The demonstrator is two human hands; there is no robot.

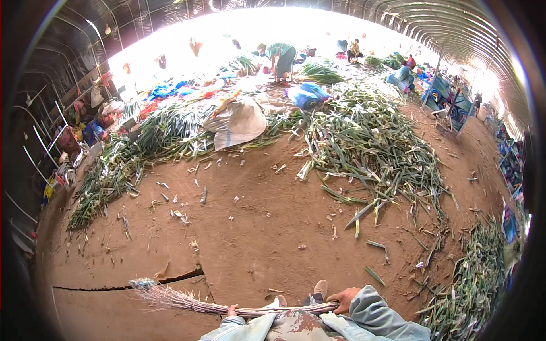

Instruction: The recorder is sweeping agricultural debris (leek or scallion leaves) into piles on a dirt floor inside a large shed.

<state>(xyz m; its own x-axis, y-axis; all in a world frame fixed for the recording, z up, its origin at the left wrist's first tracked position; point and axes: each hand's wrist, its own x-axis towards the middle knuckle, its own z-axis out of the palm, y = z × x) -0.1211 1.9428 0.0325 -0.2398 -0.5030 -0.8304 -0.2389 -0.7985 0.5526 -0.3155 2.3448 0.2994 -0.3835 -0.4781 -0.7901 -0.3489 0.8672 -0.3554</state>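
Note:
A twig broom (187,300) lies crosswise in front of my body, its bushy bristle end out to the left and its bundled handle reaching right. My left hand (232,310) is wrapped round the broom near the middle, just where the bristles narrow into the handle. At the handle's right end my right hand (344,299) is closed on it, the blue-grey sleeve pushed close behind. A pale bluish tuft shows at the bristle tip. My shoes stand on the brown ground (256,227) just beyond the handle.
Cut green leaves and stalks form a big heap (375,142) ahead right, another (165,125) ahead left, and a pile (469,284) at lower right. A white sack (242,122) lies ahead. Loose scraps dot the ground. A dark gap (182,277) crosses the floor. A bent-over person (280,58) is farther off.

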